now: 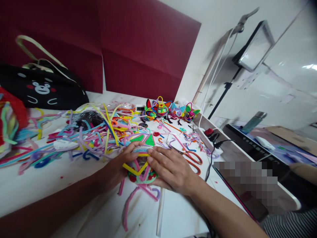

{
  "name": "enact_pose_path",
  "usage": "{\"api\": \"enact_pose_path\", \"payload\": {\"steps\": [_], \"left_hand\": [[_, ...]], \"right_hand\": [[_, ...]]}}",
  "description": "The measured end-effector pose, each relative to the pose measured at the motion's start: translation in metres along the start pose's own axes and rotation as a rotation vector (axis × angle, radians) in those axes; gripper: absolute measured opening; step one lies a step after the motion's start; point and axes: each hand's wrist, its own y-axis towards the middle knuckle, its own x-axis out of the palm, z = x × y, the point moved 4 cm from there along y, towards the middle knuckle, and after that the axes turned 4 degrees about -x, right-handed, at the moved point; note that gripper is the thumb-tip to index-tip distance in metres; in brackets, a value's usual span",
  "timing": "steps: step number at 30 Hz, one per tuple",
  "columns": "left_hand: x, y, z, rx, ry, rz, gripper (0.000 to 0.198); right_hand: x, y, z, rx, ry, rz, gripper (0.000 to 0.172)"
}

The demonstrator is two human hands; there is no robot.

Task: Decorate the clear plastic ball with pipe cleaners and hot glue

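Note:
Between my two hands is a pipe-cleaner animal head (141, 173) with green ears, a yellow V-shaped strip and pink, red and green pieces. My left hand (125, 157) grips its left side, fingers bent over the top. Across its upper right side lies my right hand (172, 168), fingers closed down on it. Much of the head is hidden under the fingers. Loose pink pipe cleaners (126, 211) lie on the table just below it. Orange-handled scissors (194, 160) rest right beside my right hand.
A tangle of coloured pipe cleaners (94, 135) spreads over the left. Several finished animal heads (162, 110) stand at the back. A black bag (41, 87) sits back left. Cables (211, 158), a phone (242, 195) and a lamp on a stand (257, 46) are to the right.

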Motion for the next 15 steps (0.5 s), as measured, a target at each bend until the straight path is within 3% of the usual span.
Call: {"api": "enact_pose_path", "payload": {"steps": [7,15], "left_hand": [[0.0048,-0.0027,0.0026,0.003,-0.023,0.018,0.035],[-0.0021,0.0021,-0.0017,0.001,-0.014,0.023,0.031]], "right_hand": [[0.0004,0.0003,0.0009,-0.005,-0.004,0.005,0.050],[-0.0039,0.0052,-0.0006,-0.010,-0.024,0.039,0.050]]}}
